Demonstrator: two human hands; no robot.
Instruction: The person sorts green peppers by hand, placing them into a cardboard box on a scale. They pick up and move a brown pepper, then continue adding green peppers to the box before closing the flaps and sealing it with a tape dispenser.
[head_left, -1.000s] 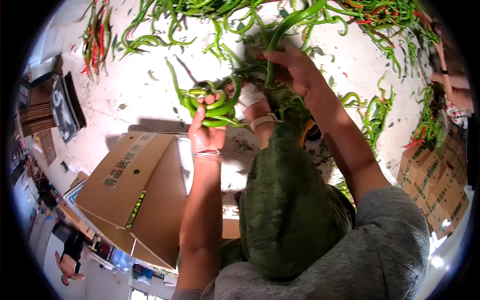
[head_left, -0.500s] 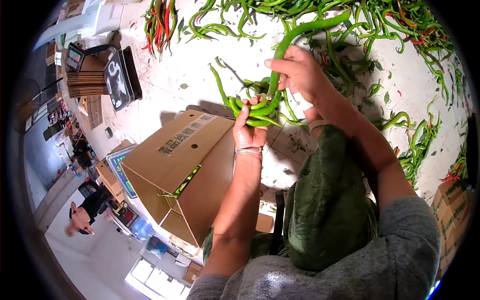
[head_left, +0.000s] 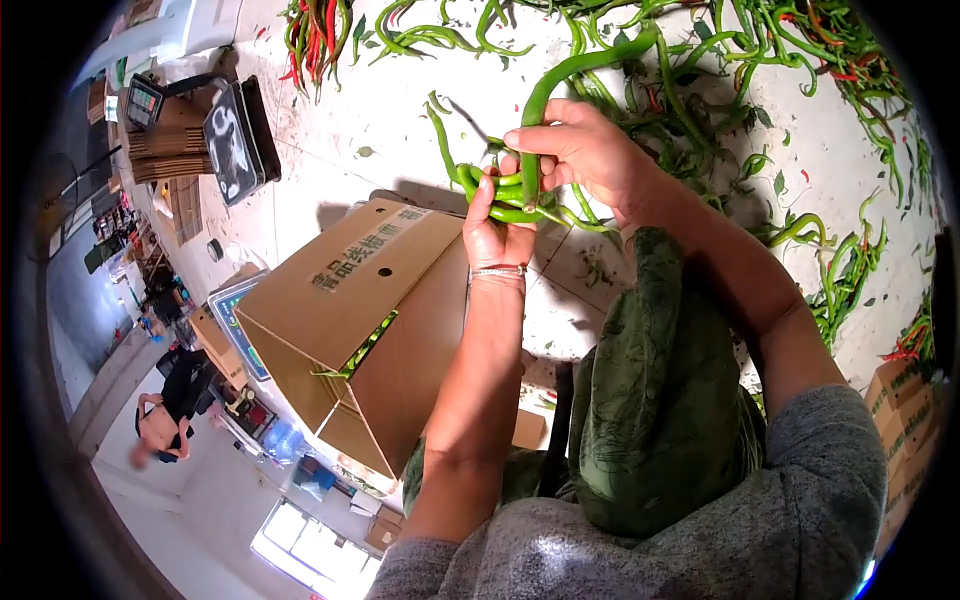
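My right hand (head_left: pixel 585 150) pinches a long curved green chili pepper (head_left: pixel 575 68) between thumb and fingers. One end of that pepper overlaps the bunch of green chili peppers (head_left: pixel 505 192) in my left hand (head_left: pixel 492 238). The left fingers curl around the bunch, and several pepper ends stick out past the thumb and palm. Just left of my left forearm stands a cardboard box (head_left: pixel 345 285) with printed characters on its flap. Through a gap in its top, green peppers (head_left: pixel 370 345) show inside.
Piles of green peppers (head_left: pixel 700 60) cover the pale floor ahead and to the right. A small heap of red peppers (head_left: pixel 318 40) lies at the top left. Scales (head_left: pixel 240 140) stand at the left. Other boxes (head_left: pixel 905 410) sit at the right. A person (head_left: pixel 165 420) is at the far left.
My right hand has moved slightly left and down, bringing the long pepper lower across the bunch. My left hand stays nearly in place, still around its peppers. The distant person's arms have shifted.
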